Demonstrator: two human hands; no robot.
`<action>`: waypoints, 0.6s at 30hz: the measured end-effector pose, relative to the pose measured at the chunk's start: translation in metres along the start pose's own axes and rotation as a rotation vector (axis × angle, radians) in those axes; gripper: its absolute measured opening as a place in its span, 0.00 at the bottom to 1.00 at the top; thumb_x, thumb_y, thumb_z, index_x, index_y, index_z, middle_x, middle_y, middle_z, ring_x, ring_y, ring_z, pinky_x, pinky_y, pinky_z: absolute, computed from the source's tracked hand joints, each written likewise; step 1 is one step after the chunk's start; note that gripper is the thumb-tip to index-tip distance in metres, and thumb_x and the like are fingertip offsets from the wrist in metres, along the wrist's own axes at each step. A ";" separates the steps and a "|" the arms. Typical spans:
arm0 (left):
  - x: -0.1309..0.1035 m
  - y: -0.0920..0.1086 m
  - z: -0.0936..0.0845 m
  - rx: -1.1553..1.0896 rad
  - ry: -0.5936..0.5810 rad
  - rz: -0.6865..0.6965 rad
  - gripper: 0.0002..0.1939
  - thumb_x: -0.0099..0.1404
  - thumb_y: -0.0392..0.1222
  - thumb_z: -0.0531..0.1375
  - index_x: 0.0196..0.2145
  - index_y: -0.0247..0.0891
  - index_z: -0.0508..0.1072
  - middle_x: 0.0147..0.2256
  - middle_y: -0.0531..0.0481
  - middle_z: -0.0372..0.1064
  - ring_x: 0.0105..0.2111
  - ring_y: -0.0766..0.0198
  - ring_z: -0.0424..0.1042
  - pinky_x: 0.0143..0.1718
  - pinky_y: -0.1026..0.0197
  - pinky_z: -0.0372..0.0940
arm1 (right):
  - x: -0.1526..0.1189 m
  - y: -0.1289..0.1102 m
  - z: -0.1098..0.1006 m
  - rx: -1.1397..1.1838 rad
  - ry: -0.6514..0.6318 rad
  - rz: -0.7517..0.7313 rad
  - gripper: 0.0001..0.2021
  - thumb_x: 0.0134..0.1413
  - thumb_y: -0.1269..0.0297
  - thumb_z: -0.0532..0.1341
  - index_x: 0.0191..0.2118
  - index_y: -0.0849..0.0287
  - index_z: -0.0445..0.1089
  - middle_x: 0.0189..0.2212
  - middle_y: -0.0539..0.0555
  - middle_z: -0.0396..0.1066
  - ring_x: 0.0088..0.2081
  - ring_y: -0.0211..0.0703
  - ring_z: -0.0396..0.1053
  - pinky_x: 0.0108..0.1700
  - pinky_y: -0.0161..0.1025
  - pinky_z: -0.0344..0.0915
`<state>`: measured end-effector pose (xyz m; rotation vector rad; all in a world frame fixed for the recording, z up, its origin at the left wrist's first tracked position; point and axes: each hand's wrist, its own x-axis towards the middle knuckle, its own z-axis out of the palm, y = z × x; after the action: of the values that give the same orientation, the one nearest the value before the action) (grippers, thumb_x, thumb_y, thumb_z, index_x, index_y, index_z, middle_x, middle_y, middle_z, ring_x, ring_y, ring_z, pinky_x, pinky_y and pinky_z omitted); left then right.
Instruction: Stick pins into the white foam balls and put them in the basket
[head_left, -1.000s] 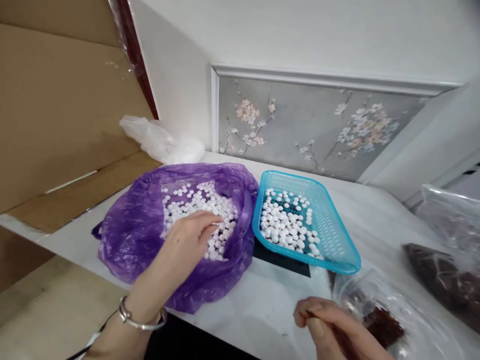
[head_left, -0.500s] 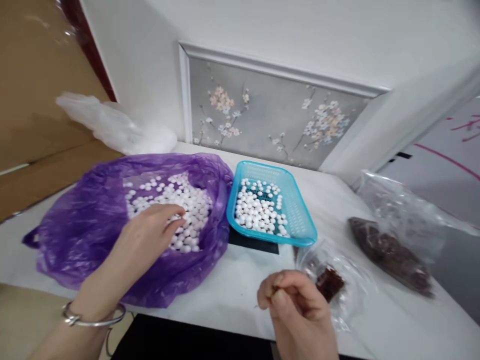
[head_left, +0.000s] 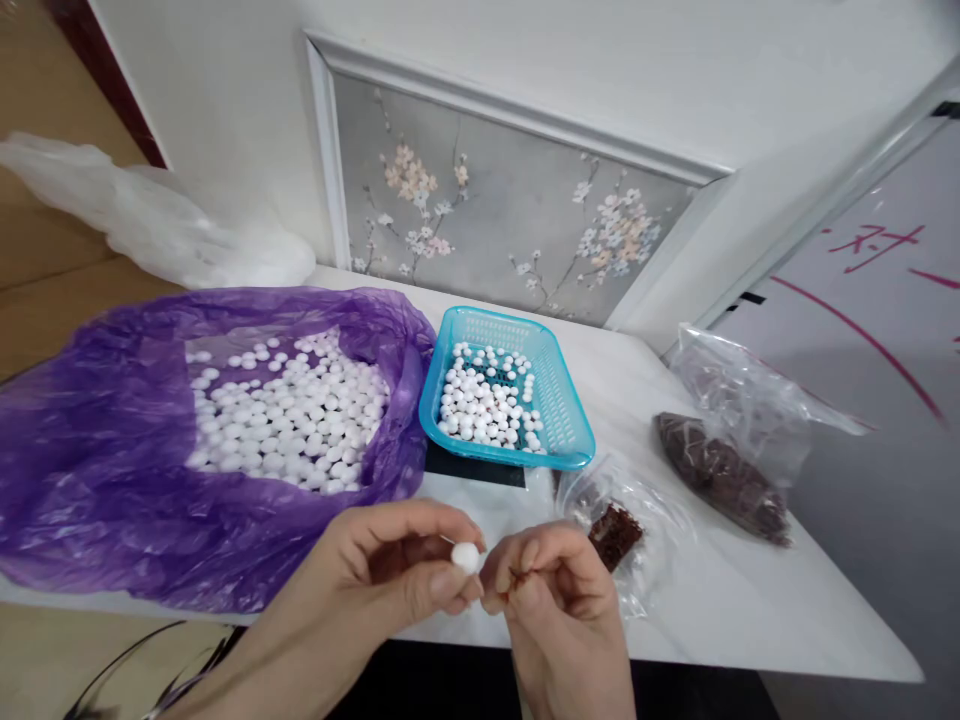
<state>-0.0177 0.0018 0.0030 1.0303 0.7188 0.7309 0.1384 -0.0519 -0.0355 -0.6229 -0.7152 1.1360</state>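
Between the thumb and fingers of my left hand (head_left: 409,570) is a small white ball (head_left: 465,557). My right hand (head_left: 559,600) is closed in a pinch close beside it, with a tiny reddish-brown bit at the fingertips that is too small to name. Behind the hands, a blue plastic basket (head_left: 574,425) holds many white balls. To the left, a purple plastic bag (head_left: 150,520) lies spread out with a heap of similar white balls (head_left: 300,415) inside. A clear bag (head_left: 652,580) with a dark red-brown clump (head_left: 615,535) lies just beyond my right hand.
Farther right lies a clear bag of dark brown material (head_left: 720,470). A crumpled translucent bag (head_left: 172,235) stands at the back left near cardboard (head_left: 45,250). A white wall with a framed floral panel (head_left: 495,190) rises behind the white table (head_left: 787,610).
My left hand has left the heap in the purple bag and come right, beside my right hand, now with a white ball. My right hand stays pinched. The view has shifted somewhat.
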 end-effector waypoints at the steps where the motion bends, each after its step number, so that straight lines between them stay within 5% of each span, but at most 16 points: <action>1: 0.001 -0.002 0.003 -0.058 -0.042 -0.030 0.06 0.59 0.43 0.69 0.36 0.43 0.82 0.29 0.52 0.77 0.31 0.66 0.72 0.36 0.67 0.67 | -0.001 -0.001 -0.001 -0.010 -0.004 0.006 0.03 0.53 0.66 0.70 0.34 0.51 0.77 0.26 0.47 0.76 0.29 0.35 0.73 0.32 0.32 0.71; 7: 0.007 -0.005 0.013 -0.118 -0.049 -0.028 0.05 0.57 0.43 0.71 0.32 0.42 0.84 0.27 0.53 0.75 0.28 0.68 0.68 0.33 0.69 0.64 | -0.006 -0.005 0.003 -0.165 0.026 -0.029 0.04 0.54 0.68 0.69 0.33 0.50 0.80 0.30 0.49 0.73 0.30 0.42 0.74 0.34 0.40 0.72; 18: 0.013 -0.015 0.008 -0.179 0.037 -0.010 0.04 0.55 0.41 0.72 0.31 0.44 0.84 0.32 0.52 0.79 0.35 0.66 0.72 0.40 0.67 0.66 | -0.007 -0.002 0.011 -0.376 0.101 -0.095 0.03 0.54 0.62 0.69 0.30 0.53 0.78 0.28 0.50 0.70 0.31 0.40 0.68 0.34 0.36 0.65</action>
<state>-0.0010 0.0036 -0.0104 0.8522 0.6768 0.7926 0.1290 -0.0584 -0.0283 -0.9458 -0.8699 0.8813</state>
